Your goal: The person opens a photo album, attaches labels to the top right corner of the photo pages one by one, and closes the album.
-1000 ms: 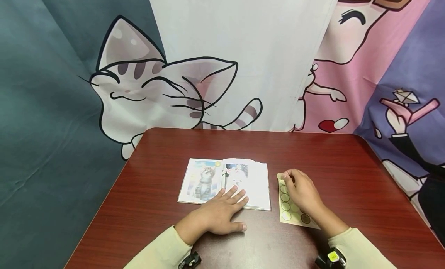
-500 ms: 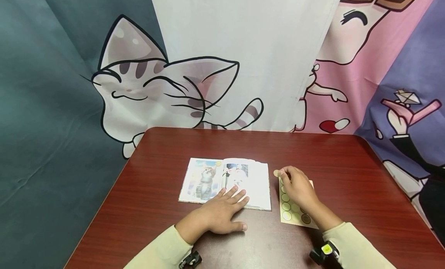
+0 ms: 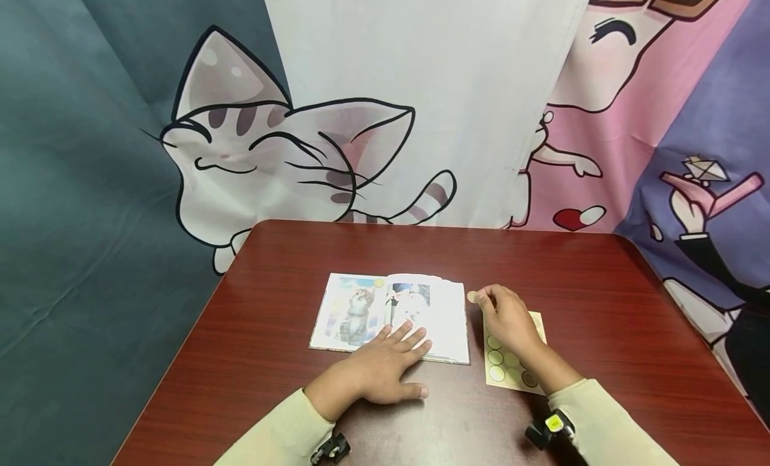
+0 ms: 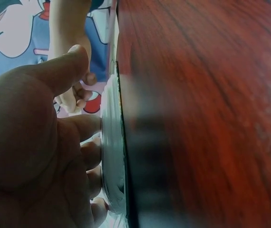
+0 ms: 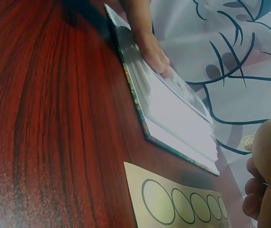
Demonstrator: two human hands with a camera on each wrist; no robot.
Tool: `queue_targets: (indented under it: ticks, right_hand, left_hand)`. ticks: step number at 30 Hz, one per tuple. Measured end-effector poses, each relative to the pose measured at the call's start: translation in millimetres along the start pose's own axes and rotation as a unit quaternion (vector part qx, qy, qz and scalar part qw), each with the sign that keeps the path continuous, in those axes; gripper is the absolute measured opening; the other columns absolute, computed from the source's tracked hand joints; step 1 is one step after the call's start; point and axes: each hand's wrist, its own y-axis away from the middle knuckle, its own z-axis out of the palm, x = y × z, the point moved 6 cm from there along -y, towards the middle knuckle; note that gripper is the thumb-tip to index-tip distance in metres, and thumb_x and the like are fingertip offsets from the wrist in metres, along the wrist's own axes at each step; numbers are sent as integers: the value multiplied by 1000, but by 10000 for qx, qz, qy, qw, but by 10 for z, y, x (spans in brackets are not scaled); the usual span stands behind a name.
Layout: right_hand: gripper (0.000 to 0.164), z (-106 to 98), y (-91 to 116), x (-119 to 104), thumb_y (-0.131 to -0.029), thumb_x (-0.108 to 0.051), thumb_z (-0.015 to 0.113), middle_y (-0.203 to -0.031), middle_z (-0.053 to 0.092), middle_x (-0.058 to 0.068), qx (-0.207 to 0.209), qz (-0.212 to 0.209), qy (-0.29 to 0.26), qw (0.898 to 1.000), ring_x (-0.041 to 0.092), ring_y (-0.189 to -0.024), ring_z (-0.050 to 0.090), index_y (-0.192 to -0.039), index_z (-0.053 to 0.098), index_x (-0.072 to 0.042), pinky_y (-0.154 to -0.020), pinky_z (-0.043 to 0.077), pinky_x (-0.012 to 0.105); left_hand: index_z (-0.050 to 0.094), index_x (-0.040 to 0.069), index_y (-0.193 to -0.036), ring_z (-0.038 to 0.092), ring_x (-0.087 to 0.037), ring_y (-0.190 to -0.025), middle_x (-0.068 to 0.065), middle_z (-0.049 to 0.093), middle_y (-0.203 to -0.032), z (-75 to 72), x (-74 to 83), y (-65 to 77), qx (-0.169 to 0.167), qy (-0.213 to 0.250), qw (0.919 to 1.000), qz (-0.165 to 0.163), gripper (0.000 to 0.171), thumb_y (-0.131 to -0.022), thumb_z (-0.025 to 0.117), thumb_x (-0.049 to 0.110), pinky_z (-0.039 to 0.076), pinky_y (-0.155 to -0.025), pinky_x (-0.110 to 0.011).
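An open book [image 3: 450, 322] with cat pictures lies on the table. My left hand [image 3: 388, 369] rests with spread, straight fingers on its lower middle; in the left wrist view those fingers touch the page edges. Between thumb and fingertips, my right hand [image 3: 510, 322] pinches a small round gold sticker [image 3: 472, 297], just off the book's upper right edge. The right wrist view shows this gold sticker [image 5: 247, 142] with print on its face. Under the right hand is a sheet of round stickers [image 3: 511, 369], partly covered by the hand and wrist. A round yellow mark [image 3: 378, 283] sits atop the left page.
The dark red wooden table [image 3: 240, 386] extends around the book and sheet. Behind its far edge hangs a cloth backdrop [image 3: 433, 65] with cartoon figures. Each wrist carries a small black camera, such as the right wrist camera [image 3: 544, 431].
My right hand has lifted the sticker away from the sheet's upper left corner and moved it left toward the book. More of the sheet's upper right shows. The left hand stays in place.
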Motion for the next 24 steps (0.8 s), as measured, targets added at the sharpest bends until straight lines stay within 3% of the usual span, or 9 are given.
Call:
queue_targets:
  ticks: [24]
  right_hand:
    - [21, 152, -155, -45, -107, -22, 53, -104, 67, 14, 45, -170, 40, 9998, 33, -100, 61, -104, 66, -6, -87, 46, 50]
  left_hand:
    - [30, 24, -163, 7, -22, -156, 3, 17, -170, -4, 4, 5, 42, -21, 10000, -2, 82, -97, 50, 69, 13, -124, -50]
